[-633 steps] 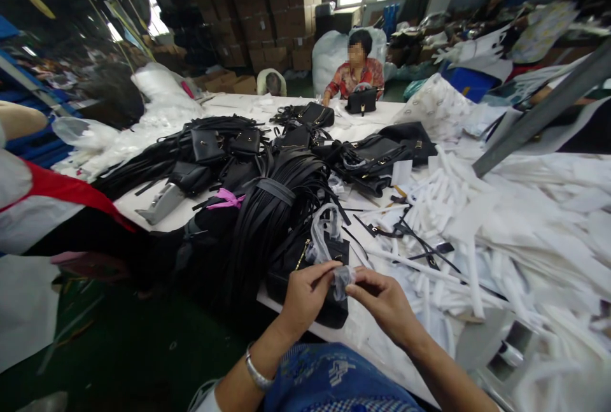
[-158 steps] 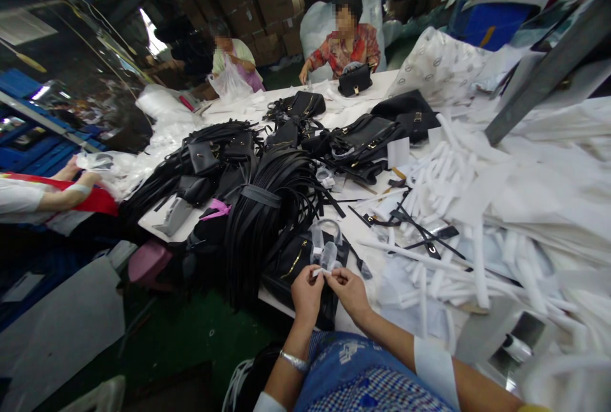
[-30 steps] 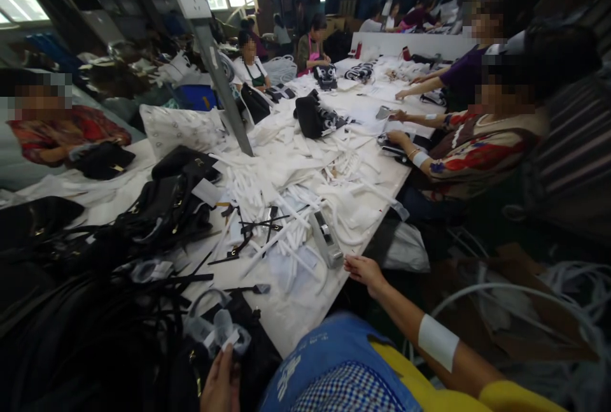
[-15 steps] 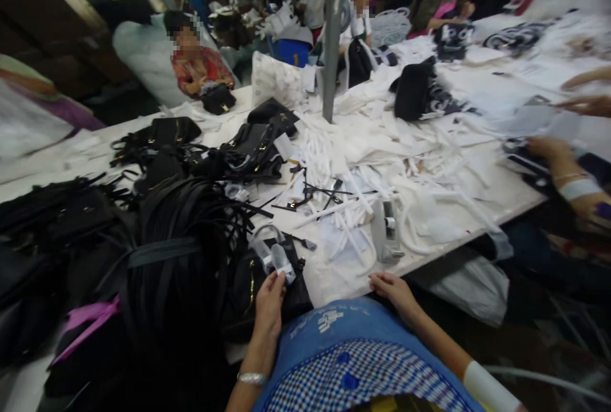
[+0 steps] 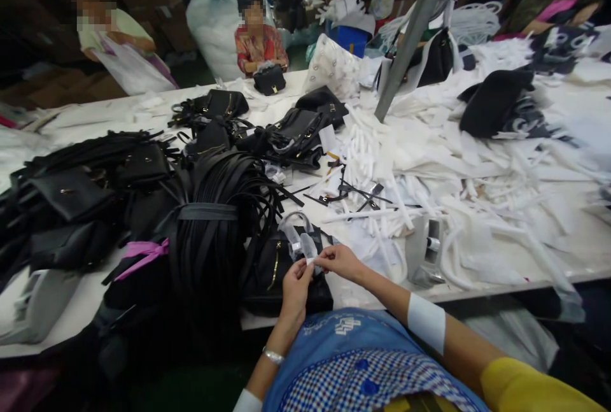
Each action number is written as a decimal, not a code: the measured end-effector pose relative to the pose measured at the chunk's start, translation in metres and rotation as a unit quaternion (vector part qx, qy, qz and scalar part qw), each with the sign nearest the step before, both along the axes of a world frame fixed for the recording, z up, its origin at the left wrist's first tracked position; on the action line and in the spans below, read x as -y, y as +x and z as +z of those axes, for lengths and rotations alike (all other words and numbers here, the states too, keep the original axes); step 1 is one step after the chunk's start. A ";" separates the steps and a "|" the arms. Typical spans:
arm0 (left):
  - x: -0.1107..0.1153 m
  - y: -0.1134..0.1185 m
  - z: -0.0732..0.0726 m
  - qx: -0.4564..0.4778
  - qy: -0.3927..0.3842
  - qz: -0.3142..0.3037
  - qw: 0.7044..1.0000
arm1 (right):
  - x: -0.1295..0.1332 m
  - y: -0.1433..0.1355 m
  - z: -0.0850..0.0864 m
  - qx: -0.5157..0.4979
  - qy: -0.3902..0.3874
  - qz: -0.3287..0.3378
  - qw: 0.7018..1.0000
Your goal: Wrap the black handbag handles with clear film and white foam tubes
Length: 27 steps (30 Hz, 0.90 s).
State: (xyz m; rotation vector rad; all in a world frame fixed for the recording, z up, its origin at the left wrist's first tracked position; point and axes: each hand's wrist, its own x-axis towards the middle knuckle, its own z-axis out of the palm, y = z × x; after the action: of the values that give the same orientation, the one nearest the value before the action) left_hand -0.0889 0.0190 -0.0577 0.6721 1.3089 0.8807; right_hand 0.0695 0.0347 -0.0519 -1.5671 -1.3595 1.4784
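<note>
A black bag [image 5: 260, 265] with a gold zip lies at the table's front edge. On it rests a grey loop [image 5: 296, 214], seemingly a bag handle, with pale see-through wrapping [image 5: 309, 245] around its ends. My left hand [image 5: 294, 284] pinches the near end of this wrapping between thumb and finger. From the right, my right hand [image 5: 340, 262] meets it there, thumb and fingertips closed on the same whitish end. The fingertips hide exactly what each one grips.
Left of the hands stands a bundle of black straps [image 5: 210, 234], with black bags [image 5: 71, 195] beyond. A tape dispenser [image 5: 424, 249] sits to the right, near white strips [image 5: 365, 144]. A metal post [image 5: 405, 42] rises from the table. A person [image 5: 260, 42] sits across.
My right hand has moved left from the table edge to meet my left hand at the wrapping, its fingers closing there. The view has turned left.
</note>
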 end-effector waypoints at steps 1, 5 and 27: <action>0.000 -0.001 -0.001 0.003 -0.002 0.005 1.000 | -0.002 -0.001 -0.002 0.007 -0.008 0.003 1.000; 0.000 -0.003 -0.003 0.014 -0.005 0.007 1.000 | -0.005 -0.002 -0.003 0.010 -0.053 0.010 0.998; -0.010 -0.017 0.018 0.061 -0.080 -0.006 0.995 | 0.002 -0.021 -0.011 0.112 0.115 0.007 0.987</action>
State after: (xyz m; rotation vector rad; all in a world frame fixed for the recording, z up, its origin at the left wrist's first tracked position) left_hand -0.1058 0.0294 -0.0401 0.4936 1.2494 0.7861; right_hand 0.0489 0.0332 -0.0630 -1.6096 -1.6078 1.1316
